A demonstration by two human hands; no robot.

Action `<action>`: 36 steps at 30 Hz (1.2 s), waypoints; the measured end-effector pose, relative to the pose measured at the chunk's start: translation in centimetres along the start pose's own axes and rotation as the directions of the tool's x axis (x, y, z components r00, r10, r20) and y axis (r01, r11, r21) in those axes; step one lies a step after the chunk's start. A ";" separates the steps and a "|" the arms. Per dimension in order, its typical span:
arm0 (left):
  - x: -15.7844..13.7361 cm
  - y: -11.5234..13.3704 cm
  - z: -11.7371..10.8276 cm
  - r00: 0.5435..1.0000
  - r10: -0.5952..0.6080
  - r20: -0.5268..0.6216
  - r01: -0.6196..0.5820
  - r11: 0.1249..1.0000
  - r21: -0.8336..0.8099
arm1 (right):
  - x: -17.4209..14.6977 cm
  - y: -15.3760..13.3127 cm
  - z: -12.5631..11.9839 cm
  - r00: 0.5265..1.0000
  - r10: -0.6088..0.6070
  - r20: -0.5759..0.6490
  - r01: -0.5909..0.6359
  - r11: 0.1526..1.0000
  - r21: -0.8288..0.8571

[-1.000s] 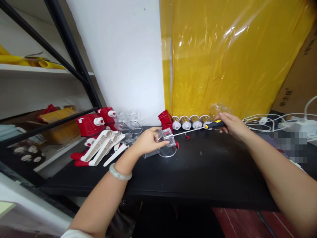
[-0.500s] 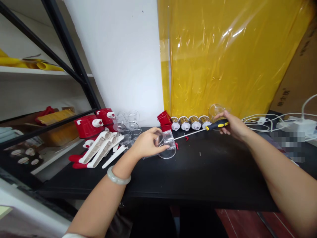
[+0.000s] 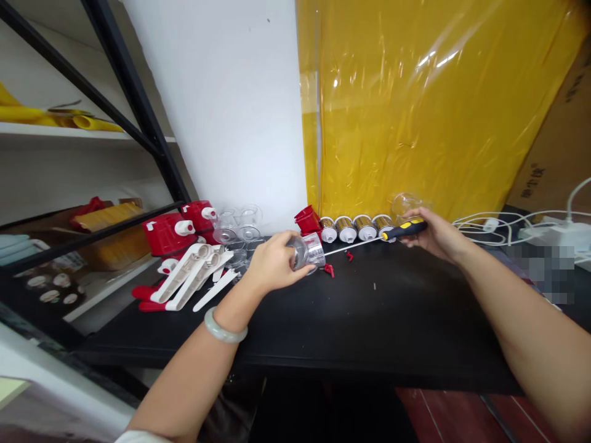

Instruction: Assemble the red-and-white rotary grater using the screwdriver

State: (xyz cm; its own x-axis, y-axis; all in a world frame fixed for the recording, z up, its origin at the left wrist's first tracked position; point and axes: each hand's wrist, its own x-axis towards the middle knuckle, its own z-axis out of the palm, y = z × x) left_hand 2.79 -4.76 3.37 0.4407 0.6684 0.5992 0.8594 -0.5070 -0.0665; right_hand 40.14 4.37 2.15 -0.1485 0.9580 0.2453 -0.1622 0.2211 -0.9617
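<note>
My left hand (image 3: 277, 261) is closed around a clear plastic cup-like part (image 3: 314, 249), which lies on its side with its end facing right. Much of that part is hidden by my fingers. In my right hand (image 3: 436, 235) is a screwdriver (image 3: 402, 230) with a black and yellow handle. Its long, thin shaft points left and reaches the end of the clear part; whether the tip is inside or only touching, I cannot tell. Small red pieces (image 3: 329, 270) lie on the table just right of the clear part. Behind it stands a red plastic part (image 3: 308, 219).
Several metal mesh cylinders with white ends (image 3: 345, 229) line the back of the black table (image 3: 392, 326). To the left are red housings (image 3: 164, 235), white arms with red ends (image 3: 189, 280) and clear cups (image 3: 249, 221). White cables (image 3: 494, 224) lie at the right.
The clear part has turned in my left hand, so its wide rim below no longer shows. The screwdriver stays against it, with its handle slightly shifted. More of the red pieces shows.
</note>
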 end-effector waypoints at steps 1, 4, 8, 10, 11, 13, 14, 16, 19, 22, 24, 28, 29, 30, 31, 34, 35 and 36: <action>0.0 0.0 0.0 1.000 0.002 -0.008 -0.002 1.000 0.014 | -0.1 -0.1 0.0 1.000 -0.004 0.029 0.002 0.997 0.071; 0.0 -0.2 0.1 1.000 0.007 -0.029 -0.006 0.999 0.040 | -0.2 -0.2 0.0 0.995 -0.046 0.085 0.035 0.991 0.128; -0.1 -0.2 0.2 0.999 0.001 -0.049 0.001 0.999 0.035 | 0.2 0.4 -0.2 0.998 -0.039 0.048 0.041 0.999 -0.035; -0.1 -0.2 0.2 0.999 -0.007 -0.049 0.008 1.000 0.025 | 0.5 0.7 -0.3 1.000 -0.020 0.016 0.022 0.992 -0.126; -0.1 -0.2 0.2 0.999 -0.011 -0.048 0.012 1.000 0.022 | 0.6 0.8 -0.4 1.000 -0.005 0.009 0.006 0.991 -0.135; -0.1 -0.2 0.2 0.999 -0.014 -0.052 0.016 1.000 0.019 | 0.5 0.7 -0.4 0.999 0.022 0.028 -0.020 0.997 -0.076; 0.0 -0.2 0.2 0.998 -0.016 -0.058 0.017 1.000 0.019 | 0.4 0.5 -0.4 0.998 0.021 0.052 -0.020 0.999 -0.027; 0.0 -0.3 0.3 0.997 -0.018 -0.073 0.019 1.000 0.016 | 0.1 0.2 -0.3 0.996 -0.024 0.091 0.020 0.999 0.047; 0.0 -0.4 0.4 0.996 -0.018 -0.090 0.019 1.000 0.003 | 0.1 0.1 -0.3 0.990 -0.101 0.093 0.098 0.995 0.037; 0.0 -0.3 0.4 0.994 -0.010 -0.109 0.009 1.000 -0.007 | 0.6 0.6 -0.5 0.990 -0.140 0.020 0.141 0.981 -0.131; 0.0 -0.2 0.5 0.993 -0.002 -0.118 0.001 1.000 -0.007 | 0.9 0.9 -0.5 0.986 -0.162 -0.038 0.150 0.964 -0.220; 0.0 -0.1 0.6 0.992 -0.013 -0.124 0.012 1.000 -0.011 | 0.6 0.4 -0.1 0.993 -0.114 -0.019 0.113 0.993 -0.026; 0.0 -0.2 0.6 0.992 -0.018 -0.122 0.016 1.000 -0.018 | 0.4 0.1 0.0 0.994 -0.110 0.014 0.109 0.993 0.038; 0.0 -0.2 0.7 0.993 -0.023 -0.118 0.020 0.999 -0.029 | 0.2 -0.1 0.1 0.993 -0.111 0.049 0.107 0.991 0.081; 0.0 -0.2 0.7 0.993 -0.027 -0.114 0.022 0.999 -0.046 | 0.1 -0.3 0.1 0.990 -0.117 0.074 0.109 0.989 0.097; 0.0 -0.2 0.6 0.995 -0.037 -0.093 0.026 0.993 -0.117 | 0.1 -0.2 -0.1 0.990 -0.125 0.063 0.127 0.991 -0.032; 0.0 -0.2 0.6 0.996 -0.038 -0.083 0.026 0.990 -0.140 | 0.2 -0.1 -0.2 0.990 -0.138 0.035 0.141 0.984 -0.108; 0.0 -0.2 0.6 0.996 -0.039 -0.074 0.027 0.987 -0.160 | 0.3 0.0 -0.3 0.988 -0.157 0.004 0.156 0.971 -0.179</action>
State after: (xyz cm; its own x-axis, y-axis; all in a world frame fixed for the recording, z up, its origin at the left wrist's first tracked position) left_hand 2.81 -4.31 2.95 0.3861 0.6457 0.6588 0.8184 -0.5692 0.0784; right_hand 40.43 4.72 2.14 -0.1248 0.9105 0.3941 -0.0060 0.3965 -0.9180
